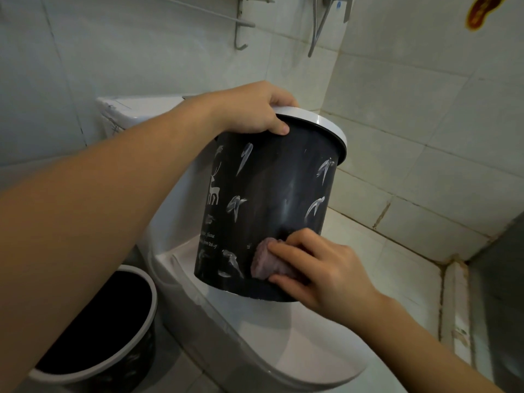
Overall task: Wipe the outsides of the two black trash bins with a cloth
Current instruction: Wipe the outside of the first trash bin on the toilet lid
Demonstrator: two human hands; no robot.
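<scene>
A black trash bin (pixel 272 194) with a white rim and white deer and feather prints hangs tilted above the closed toilet lid. My left hand (pixel 255 109) grips its rim at the top, thumb on the outer wall. My right hand (pixel 320 268) presses a folded pinkish-grey cloth (pixel 266 262) against the bin's lower side, near the base. The second black trash bin (pixel 93 330), also white-rimmed, stands upright on the floor at the lower left, left of the toilet; my left forearm hides part of it.
The white toilet (pixel 255 336) with its cistern (pixel 136 112) fills the middle. Tiled walls surround it, with a metal towel rack (pixel 238 24) and a shower hose (pixel 320 26) above. A raised tiled ledge (pixel 453 293) runs along the right.
</scene>
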